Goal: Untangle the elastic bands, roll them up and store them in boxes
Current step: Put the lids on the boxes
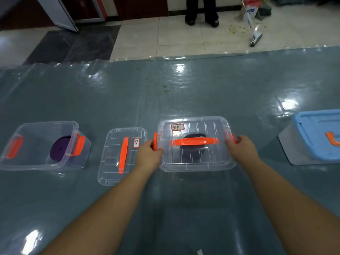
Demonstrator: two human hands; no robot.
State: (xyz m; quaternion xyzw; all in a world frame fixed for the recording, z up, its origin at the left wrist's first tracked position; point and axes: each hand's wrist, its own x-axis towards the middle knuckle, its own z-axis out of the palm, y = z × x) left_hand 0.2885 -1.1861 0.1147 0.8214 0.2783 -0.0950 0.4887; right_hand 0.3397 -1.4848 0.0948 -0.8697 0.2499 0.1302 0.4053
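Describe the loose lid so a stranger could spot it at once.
On the grey-green table, look between the open box and the closed box. The loose lid lies flat there: clear, orange handle, no box beneath it.

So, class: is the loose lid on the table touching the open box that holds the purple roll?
Apart. The head view shows bare table between the loose lid and the open box.

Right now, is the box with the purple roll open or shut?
Open. The left box has no lid on; the purple roll shows inside, and a loose lid lies beside it.
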